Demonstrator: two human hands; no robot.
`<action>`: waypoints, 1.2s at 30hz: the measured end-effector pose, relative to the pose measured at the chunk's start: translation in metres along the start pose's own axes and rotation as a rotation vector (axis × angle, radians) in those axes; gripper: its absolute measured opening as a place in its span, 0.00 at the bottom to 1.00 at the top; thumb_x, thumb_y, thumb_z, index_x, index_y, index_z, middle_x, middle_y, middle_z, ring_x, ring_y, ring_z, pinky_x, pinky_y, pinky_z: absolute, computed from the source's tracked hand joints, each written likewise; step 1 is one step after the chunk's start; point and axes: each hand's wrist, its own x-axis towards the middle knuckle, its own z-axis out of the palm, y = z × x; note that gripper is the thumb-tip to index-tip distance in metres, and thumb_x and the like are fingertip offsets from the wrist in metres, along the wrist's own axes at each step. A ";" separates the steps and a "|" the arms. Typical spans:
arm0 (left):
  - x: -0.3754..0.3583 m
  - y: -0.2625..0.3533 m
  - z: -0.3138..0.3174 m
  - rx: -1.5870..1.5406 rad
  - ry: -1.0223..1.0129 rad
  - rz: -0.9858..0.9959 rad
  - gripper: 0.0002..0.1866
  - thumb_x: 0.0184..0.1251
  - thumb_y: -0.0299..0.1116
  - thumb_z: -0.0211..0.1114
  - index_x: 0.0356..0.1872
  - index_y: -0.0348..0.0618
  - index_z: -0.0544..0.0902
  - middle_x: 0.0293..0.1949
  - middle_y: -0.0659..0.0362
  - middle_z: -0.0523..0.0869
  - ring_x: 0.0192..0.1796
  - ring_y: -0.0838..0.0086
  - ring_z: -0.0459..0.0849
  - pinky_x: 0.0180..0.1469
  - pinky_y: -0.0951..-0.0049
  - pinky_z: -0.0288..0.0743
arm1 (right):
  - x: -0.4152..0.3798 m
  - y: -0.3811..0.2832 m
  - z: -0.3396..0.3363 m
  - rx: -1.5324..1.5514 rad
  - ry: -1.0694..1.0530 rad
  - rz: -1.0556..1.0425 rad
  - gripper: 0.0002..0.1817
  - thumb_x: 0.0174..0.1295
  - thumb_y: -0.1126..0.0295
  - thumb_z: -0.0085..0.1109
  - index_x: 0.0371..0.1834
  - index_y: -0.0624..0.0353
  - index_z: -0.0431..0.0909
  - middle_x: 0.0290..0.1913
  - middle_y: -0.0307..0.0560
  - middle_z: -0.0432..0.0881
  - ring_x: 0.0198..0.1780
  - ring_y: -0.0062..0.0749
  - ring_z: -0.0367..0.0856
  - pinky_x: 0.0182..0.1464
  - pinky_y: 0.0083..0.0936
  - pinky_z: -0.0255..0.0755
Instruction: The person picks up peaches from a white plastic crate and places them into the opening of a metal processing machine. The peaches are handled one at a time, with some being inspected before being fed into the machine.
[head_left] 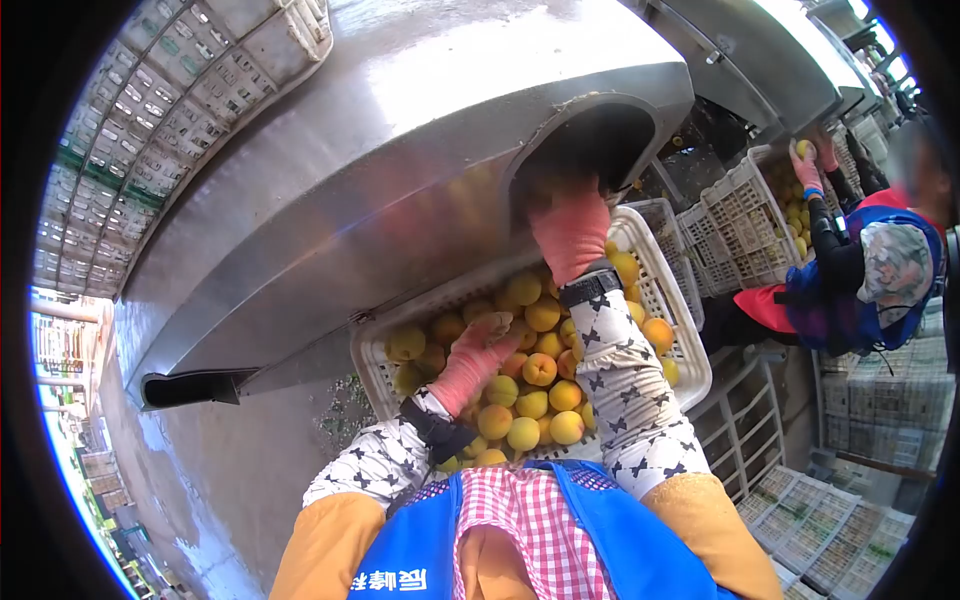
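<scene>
My left hand (478, 362), in a pink glove with greyish fingertips, rests low over the yellow peaches (540, 369) in a white plastic crate (700, 372). Its fingers look stretched out and apart, and I see no fruit gripped in them. My right hand (570, 232), also in a pink glove, reaches into the dark round opening (608, 130) of a metal machine (400, 170). Shadow hides its fingers, so whatever they touch cannot be seen. The crate sits beneath the opening, against my body, with many yellow-orange peaches inside.
At the right, another person (870, 265) in pink gloves holds a peach (803, 149) over a crate of fruit (765, 215). A large white crate (170, 130) stands at upper left. A metal rail (745, 420) and stacked crates (885, 390) are at my right.
</scene>
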 end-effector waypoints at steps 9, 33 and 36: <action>-0.068 -0.051 -0.006 1.526 -0.627 0.364 0.47 0.51 0.58 0.72 0.73 0.50 0.68 0.71 0.44 0.67 0.70 0.50 0.68 0.73 0.48 0.56 | -0.034 0.037 -0.084 0.430 -0.239 0.062 0.31 0.55 0.52 0.72 0.55 0.64 0.79 0.53 0.57 0.81 0.55 0.53 0.80 0.56 0.41 0.76; -0.024 -0.031 -0.017 1.530 -0.991 0.358 0.48 0.41 0.65 0.76 0.70 0.69 0.75 0.75 0.44 0.63 0.62 0.52 0.75 0.58 0.56 0.70 | -0.036 0.020 -0.034 0.420 0.027 0.012 0.35 0.62 0.55 0.67 0.68 0.64 0.71 0.55 0.65 0.80 0.52 0.59 0.81 0.57 0.40 0.76; -0.030 -0.033 -0.022 1.465 -0.939 0.348 0.47 0.41 0.63 0.77 0.70 0.68 0.75 0.77 0.42 0.59 0.58 0.51 0.81 0.54 0.56 0.76 | -0.028 0.012 -0.029 0.204 0.089 -0.042 0.34 0.63 0.55 0.66 0.68 0.63 0.69 0.55 0.65 0.78 0.50 0.63 0.80 0.54 0.44 0.77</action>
